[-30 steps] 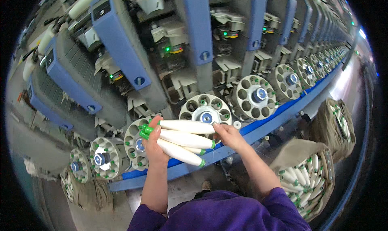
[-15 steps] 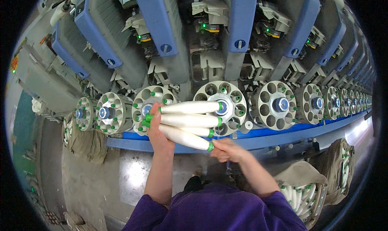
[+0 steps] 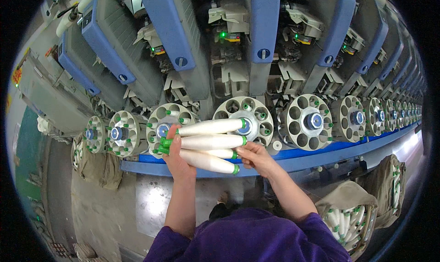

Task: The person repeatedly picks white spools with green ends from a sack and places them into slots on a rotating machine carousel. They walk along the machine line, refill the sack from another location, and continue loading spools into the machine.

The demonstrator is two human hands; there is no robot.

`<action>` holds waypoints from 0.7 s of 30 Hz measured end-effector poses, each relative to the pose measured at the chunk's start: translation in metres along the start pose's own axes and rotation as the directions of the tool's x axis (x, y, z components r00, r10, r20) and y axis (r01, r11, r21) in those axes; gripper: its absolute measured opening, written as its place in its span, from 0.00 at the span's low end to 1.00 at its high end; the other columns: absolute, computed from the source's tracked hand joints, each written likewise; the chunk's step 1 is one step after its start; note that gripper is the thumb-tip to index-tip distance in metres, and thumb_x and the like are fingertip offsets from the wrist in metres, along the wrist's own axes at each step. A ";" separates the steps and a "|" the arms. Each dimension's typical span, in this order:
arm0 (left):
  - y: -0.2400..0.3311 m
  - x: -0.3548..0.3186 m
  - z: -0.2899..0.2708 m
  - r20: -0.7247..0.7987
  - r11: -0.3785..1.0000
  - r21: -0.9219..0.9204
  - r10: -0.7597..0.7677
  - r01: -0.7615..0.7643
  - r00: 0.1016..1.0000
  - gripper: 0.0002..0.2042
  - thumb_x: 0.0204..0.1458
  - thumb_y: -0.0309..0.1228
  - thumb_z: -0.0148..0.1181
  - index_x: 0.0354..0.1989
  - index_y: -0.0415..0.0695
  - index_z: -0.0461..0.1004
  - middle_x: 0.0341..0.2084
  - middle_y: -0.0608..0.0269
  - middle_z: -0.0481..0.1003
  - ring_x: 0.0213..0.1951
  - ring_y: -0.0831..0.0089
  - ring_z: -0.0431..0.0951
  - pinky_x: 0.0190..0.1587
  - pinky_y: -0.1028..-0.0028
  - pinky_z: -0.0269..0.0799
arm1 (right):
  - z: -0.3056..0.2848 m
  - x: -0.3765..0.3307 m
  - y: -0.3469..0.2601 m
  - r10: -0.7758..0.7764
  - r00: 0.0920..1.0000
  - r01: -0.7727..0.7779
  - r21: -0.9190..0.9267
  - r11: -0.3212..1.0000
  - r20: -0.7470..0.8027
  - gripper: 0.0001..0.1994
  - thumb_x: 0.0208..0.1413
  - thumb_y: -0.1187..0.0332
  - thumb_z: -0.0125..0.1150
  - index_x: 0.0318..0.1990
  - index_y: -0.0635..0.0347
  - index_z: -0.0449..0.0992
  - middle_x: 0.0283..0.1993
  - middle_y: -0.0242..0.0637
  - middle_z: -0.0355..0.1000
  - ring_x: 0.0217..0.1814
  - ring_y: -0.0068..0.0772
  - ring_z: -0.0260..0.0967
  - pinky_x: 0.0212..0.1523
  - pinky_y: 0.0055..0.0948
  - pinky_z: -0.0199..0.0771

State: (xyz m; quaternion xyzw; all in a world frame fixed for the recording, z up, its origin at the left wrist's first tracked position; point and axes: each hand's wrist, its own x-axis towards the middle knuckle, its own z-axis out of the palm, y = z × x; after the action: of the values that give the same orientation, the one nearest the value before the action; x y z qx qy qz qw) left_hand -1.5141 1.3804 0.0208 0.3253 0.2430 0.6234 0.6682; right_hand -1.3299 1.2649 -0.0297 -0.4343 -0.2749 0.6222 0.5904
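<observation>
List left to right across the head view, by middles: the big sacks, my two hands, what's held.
Left sack → left hand → white bobbins → right hand → open sack of bobbins → far-right sack.

Bobbins [image 3: 208, 142] are lying between left hand [image 3: 180, 163] and right hand [image 3: 257, 158], before round magazines [image 3: 315, 121]. Machine columns [image 3: 262, 28] are standing behind magazines. Bobbin-filled sacks [image 3: 343, 194] are sitting at right.
</observation>
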 end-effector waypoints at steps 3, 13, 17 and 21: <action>0.000 0.006 -0.006 0.005 1.000 -0.020 0.005 -0.005 1.000 0.19 0.51 0.29 0.53 0.52 0.38 0.67 0.48 0.59 0.68 0.49 0.67 0.68 0.54 0.66 0.64 | -0.003 0.006 0.002 -0.014 0.992 0.031 0.135 0.990 -0.124 0.08 0.55 0.62 0.59 0.35 0.56 0.74 0.20 0.20 0.61 0.21 0.14 0.53 0.24 0.17 0.56; -0.010 0.013 -0.011 -0.079 0.996 0.057 -0.070 0.075 0.994 0.18 0.50 0.28 0.57 0.50 0.37 0.69 0.46 0.57 0.69 0.46 0.68 0.70 0.51 0.70 0.66 | -0.015 0.008 0.018 -0.133 0.987 0.137 0.044 0.990 -0.095 0.10 0.60 0.61 0.50 0.33 0.57 0.66 0.27 0.31 0.68 0.21 0.23 0.61 0.25 0.24 0.66; -0.005 0.019 -0.015 -0.107 0.994 0.031 -0.106 0.109 0.989 0.18 0.51 0.29 0.56 0.51 0.37 0.68 0.46 0.57 0.69 0.47 0.67 0.70 0.52 0.69 0.66 | -0.060 0.002 0.022 -0.183 0.962 0.206 0.097 0.974 -0.202 0.06 0.58 0.65 0.49 0.32 0.55 0.65 0.22 0.29 0.62 0.22 0.23 0.62 0.23 0.26 0.70; 0.001 0.022 -0.025 -0.059 0.996 -0.016 -0.089 0.088 0.994 0.19 0.53 0.31 0.54 0.53 0.38 0.66 0.48 0.57 0.67 0.51 0.67 0.67 0.55 0.67 0.63 | -0.116 -0.020 -0.016 -0.063 0.798 0.381 0.420 0.823 -0.600 0.10 0.60 0.62 0.46 0.33 0.55 0.70 0.25 0.26 0.68 0.22 0.18 0.64 0.19 0.19 0.68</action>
State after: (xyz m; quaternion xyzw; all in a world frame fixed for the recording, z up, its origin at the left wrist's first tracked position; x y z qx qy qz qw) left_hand -1.5306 1.4055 0.0066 0.2907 0.2729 0.6043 0.6898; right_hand -1.2231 1.2283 -0.0660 -0.3838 0.0389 0.4401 0.8108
